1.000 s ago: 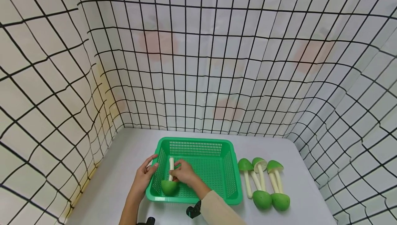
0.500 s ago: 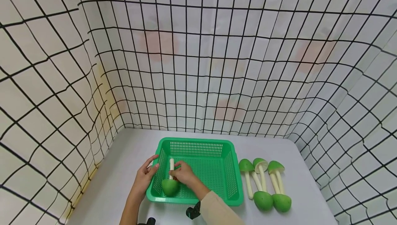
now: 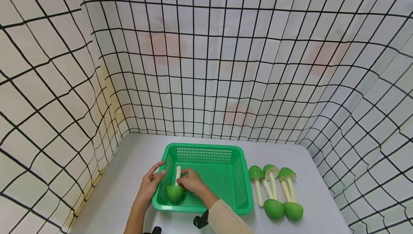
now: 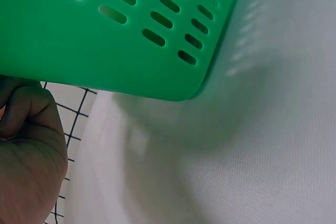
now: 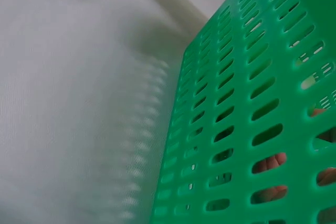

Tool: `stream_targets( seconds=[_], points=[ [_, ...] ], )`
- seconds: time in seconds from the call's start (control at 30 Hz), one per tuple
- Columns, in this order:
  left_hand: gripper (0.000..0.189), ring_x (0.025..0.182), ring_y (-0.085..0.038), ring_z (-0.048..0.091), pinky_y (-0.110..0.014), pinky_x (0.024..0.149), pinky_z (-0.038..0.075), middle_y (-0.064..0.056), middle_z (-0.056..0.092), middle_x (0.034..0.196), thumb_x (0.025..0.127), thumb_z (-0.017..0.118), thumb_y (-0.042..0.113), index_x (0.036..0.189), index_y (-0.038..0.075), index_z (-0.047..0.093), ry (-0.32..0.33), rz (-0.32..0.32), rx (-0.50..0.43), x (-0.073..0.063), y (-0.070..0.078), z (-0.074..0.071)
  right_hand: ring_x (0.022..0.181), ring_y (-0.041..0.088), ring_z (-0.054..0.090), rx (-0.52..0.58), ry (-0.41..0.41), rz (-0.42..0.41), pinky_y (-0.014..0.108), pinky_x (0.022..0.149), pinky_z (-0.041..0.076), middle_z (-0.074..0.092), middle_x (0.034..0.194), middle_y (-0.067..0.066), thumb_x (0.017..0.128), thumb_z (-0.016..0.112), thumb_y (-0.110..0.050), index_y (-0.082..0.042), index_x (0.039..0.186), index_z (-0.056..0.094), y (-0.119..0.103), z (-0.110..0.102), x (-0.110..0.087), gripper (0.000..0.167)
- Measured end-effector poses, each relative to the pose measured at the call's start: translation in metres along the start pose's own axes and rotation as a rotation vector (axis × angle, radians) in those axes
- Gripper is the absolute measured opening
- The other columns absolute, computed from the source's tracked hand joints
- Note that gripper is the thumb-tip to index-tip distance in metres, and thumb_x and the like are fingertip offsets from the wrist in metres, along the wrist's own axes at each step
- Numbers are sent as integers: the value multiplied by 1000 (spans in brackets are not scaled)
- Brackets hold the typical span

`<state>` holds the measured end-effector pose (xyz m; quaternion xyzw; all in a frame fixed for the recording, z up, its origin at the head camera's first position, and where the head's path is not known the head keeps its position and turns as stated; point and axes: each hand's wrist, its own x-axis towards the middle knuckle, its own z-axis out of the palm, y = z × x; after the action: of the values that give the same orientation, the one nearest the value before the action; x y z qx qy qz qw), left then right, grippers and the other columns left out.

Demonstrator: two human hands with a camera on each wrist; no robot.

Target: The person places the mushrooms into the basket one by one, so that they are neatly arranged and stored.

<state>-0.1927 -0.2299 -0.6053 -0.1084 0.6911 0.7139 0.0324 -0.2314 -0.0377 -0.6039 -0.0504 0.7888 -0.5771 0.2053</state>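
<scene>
White tabletop (image 3: 129, 162), mushroom (image 3: 175, 193) against right fingers (image 3: 186, 171)

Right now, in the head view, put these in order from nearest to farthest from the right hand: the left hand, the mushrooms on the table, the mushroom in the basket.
1. Mushroom in the basket: stem at the right hand.
2. Left hand: at the basket's left rim.
3. Mushrooms on the table: beyond the basket's right side.

We can read no words, brands, numbers or signs in any view, though the wrist views are soft and may hide small print.
</scene>
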Motion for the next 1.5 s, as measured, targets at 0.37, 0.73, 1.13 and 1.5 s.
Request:
stream_targets(
  seconds=[0.37, 0.73, 1.13, 1.5],
  points=[
    [48, 86, -29, 73, -35, 69, 60, -20, 72, 110, 101, 66, 35, 147, 31, 53, -8, -19, -13, -3, -5, 2, 83, 16, 65, -77, -9, 0, 31, 68, 50, 71, 98, 6, 94, 72, -17, -1, 130, 58, 2, 0, -6, 42],
    [48, 85, -29, 72, -35, 68, 60, -21, 72, 108, 101, 67, 36, 147, 31, 53, -1, -12, -4, 1, -3, 4, 83, 16, 65, -90, 5, -8, 33, 69, 50, 71, 98, 6, 97, 68, -22, -1, 129, 59, 1, -1, -6, 39],
    [46, 79, -20, 70, -33, 68, 60, -19, 72, 105, 102, 66, 32, 146, 30, 54, 8, -3, 3, 3, -1, 1, 76, 15, 64, -45, 10, -7, 34, 68, 54, 68, 96, 8, 100, 66, -20, 3, 131, 56, -3, -6, -6, 40],
    [47, 69, -15, 63, -32, 64, 58, -7, 63, 87, 101, 67, 32, 146, 30, 54, 6, -6, 17, 2, 1, 1, 87, 31, 67, -26, 34, -31, 33, 67, 48, 68, 100, 19, 102, 63, -22, 5, 134, 54, -5, -25, -17, 42]
  ],
)
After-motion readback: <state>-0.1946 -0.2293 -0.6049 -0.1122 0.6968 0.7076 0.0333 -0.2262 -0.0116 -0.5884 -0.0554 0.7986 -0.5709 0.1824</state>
